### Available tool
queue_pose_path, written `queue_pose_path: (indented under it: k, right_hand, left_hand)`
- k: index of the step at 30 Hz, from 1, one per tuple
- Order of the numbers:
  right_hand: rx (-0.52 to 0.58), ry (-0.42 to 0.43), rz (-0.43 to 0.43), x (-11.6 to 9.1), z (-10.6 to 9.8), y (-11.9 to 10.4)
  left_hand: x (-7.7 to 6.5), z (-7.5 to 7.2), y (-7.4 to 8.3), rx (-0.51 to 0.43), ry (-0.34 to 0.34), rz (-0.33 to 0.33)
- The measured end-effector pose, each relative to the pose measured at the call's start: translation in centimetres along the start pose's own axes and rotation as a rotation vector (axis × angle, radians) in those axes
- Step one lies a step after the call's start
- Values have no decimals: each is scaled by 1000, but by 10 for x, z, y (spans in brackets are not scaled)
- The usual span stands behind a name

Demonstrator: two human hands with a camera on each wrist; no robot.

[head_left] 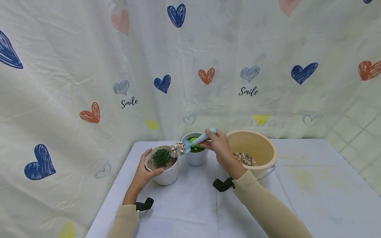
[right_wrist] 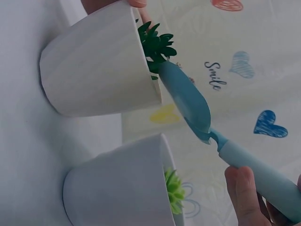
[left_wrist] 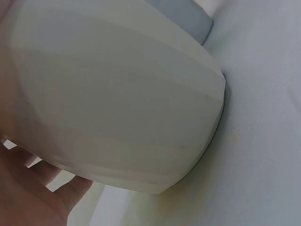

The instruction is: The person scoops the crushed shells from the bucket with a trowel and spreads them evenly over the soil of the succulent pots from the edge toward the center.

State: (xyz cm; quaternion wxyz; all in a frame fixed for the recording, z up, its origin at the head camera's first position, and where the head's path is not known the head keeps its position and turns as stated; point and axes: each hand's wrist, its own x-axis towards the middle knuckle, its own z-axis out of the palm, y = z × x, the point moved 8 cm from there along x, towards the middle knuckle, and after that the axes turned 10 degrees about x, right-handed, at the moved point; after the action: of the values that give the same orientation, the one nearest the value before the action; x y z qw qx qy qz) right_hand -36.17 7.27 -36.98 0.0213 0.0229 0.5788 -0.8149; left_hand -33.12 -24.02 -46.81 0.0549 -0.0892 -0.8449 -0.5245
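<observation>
My left hand holds a white faceted flowerpot, thumb at the near rim and fingers around its left side. A dark green succulent sits in the pot on pale brown, sandy-looking fill. In my right hand is the handle of a light blue trowel, its blade loaded with small mixed pebbles. The blade is over the pot's right rim, beside the succulent. In the left wrist view the pot wall hides most of the scene, and its base stands on the table.
A second white pot with a bright green succulent stands just right of the first. Further right is a cream bucket with pebbles inside. White cloth covers the table; a heart-printed curtain hangs behind.
</observation>
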Motion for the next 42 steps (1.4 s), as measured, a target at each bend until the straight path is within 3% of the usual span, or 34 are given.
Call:
queue_pose_path:
  k: [22,42]
  right_hand:
    - [-84,-48,-112,-6,8,-5]
    - [-116,-69,-160,-10,10,-7]
  left_hand:
    - [0,3,-2,-123,-61,-11]
    - [6,3,-6,-153,-149,29]
